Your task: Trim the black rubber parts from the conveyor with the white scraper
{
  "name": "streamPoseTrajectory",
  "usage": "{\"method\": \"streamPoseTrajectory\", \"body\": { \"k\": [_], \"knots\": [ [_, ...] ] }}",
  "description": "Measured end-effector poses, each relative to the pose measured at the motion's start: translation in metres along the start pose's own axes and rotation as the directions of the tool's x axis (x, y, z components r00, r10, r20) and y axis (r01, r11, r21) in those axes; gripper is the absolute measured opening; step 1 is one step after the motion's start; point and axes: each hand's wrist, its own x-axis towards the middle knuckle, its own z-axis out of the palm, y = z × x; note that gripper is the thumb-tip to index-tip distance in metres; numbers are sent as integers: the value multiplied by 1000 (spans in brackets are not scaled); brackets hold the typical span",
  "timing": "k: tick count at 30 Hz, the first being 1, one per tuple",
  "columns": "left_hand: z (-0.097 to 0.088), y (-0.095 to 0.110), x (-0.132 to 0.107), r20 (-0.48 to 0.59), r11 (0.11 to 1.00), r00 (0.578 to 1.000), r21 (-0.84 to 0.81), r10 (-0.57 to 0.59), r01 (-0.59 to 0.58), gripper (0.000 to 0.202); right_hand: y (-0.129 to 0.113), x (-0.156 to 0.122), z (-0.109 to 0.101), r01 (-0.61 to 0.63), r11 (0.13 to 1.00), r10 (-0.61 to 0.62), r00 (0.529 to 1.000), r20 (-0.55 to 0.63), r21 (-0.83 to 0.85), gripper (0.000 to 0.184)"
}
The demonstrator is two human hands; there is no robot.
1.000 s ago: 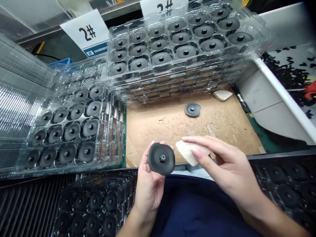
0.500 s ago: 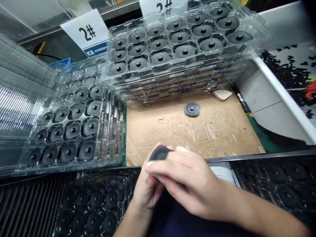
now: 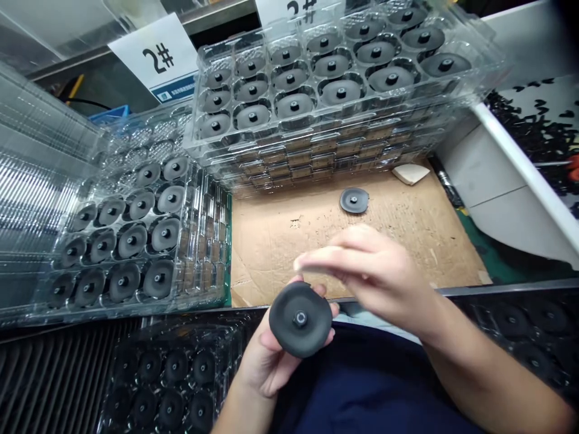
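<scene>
Two loose discs counted: one black rounded-square rubber disc (image 3: 301,319) with central stud is held face-up in the left hand (image 3: 266,361), fingers curled behind its edge; a second black rubber disc (image 3: 353,200) is lying on brown corrugated cardboard (image 3: 289,253). The right hand (image 3: 375,271) is held open just above, not touching. Two clear plastic tray stacks (image 3: 194,141) of identical discs are placed alongside.

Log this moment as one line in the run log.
left hand holds black studded disc | right hand empty, above it | second disc on cardboard
</scene>
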Motion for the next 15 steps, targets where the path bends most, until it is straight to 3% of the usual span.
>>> {"method": "streamPoseTrajectory", "body": {
  "k": [2, 5, 8, 10, 13, 15],
  "knots": [
    [-7, 2, 0, 60, 995, 998, -87, -36, 41, 58, 16, -18, 7, -250, 968, 249, 963, -99, 5, 24],
    [-14, 2, 1, 117, 988, 992, -140, -42, 59, 53, 40, -56, 28, -430, 902, 430, 903, -20, -19, 24],
    [-15, 2, 5, 126, 987, 991, -147, -48, 66, 54, 56, -83, 42, -412, 910, 413, 905, 101, -36, 21],
    [-13, 3, 7, 131, 988, 990, -139, -49, 67, 54, 56, -86, 39, -423, 905, 424, 900, 96, -32, 22],
    [-7, 2, 8, 128, 991, 990, -113, -55, 70, 53, 35, -66, 18, -471, 882, 470, 882, -41, -12, 25],
    [-3, -1, 8, 87, 997, 995, -67, -42, 48, 54, 11, -45, 4, -410, 912, 406, 899, -164, 14, 24]
  ]
}}
